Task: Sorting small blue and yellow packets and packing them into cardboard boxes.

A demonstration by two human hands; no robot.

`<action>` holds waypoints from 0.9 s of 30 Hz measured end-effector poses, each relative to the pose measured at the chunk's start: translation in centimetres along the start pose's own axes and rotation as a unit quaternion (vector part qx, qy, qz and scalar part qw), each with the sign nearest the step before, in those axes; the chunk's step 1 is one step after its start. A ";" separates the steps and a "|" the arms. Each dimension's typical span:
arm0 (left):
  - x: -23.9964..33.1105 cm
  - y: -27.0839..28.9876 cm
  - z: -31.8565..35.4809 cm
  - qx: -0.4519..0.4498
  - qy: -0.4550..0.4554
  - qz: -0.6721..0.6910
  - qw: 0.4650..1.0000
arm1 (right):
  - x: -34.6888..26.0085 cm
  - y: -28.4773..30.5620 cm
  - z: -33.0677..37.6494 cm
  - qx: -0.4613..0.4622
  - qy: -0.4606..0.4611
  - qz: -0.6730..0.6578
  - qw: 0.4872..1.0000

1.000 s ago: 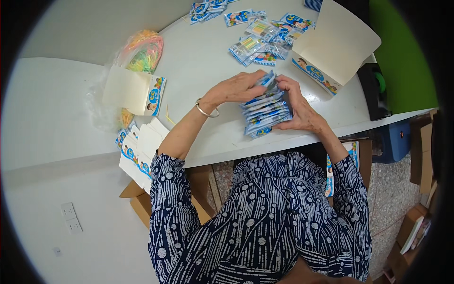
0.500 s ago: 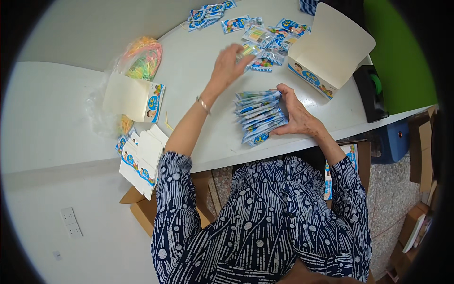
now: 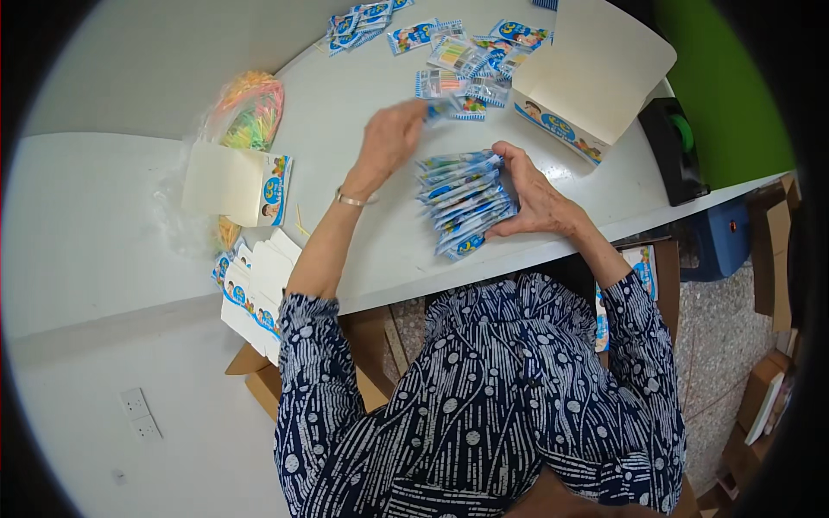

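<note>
My right hand (image 3: 540,200) is closed round the right end of a row of small blue-and-white packets (image 3: 466,203), stood on edge and pressed together on the white table. Above the row's left side, my left hand (image 3: 393,142) pinches a single packet (image 3: 442,109), smeared by motion. Beyond it lies a loose spread of the same packets (image 3: 462,56), some with coloured sticks showing through clear film. A second small heap of packets (image 3: 367,22) lies farther back on the left.
An open white box (image 3: 574,108) stands right of the loose packets, beside a black tape dispenser (image 3: 675,155). At left are a smaller open box (image 3: 233,181), a plastic bag of coloured sticks (image 3: 252,112) and flattened cartons (image 3: 259,281) by the table's near edge.
My left hand has picked a packet from the loose spread and drawn it back to the left and nearer. My right hand keeps its hold on the row.
</note>
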State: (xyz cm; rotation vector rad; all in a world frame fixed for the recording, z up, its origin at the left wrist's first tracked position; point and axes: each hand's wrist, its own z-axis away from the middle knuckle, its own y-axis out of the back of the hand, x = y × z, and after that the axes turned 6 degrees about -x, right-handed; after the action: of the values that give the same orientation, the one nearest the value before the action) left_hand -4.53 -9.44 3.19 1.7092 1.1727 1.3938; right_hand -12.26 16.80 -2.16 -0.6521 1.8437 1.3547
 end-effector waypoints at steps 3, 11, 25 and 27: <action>4.4 1.3 2.0 -0.162 0.004 0.102 0.981 | -0.1 0.1 -0.1 -0.004 -0.008 -0.023 1.000; 8.3 1.9 5.0 -0.241 -0.082 0.065 0.965 | -0.3 -0.5 -0.3 0.038 0.056 -0.014 0.998; 10.6 -0.1 4.3 -0.258 0.015 -0.101 0.961 | -3.7 2.6 1.1 0.092 0.054 0.011 0.994; 10.1 0.2 4.7 -0.255 0.032 -0.097 0.962 | -5.4 4.5 1.6 0.162 0.080 0.008 0.984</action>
State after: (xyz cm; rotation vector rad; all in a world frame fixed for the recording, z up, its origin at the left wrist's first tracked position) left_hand 0.52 0.02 6.31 1.1649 0.8839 1.4778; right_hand -12.03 19.62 4.54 -0.5875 2.1408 1.0017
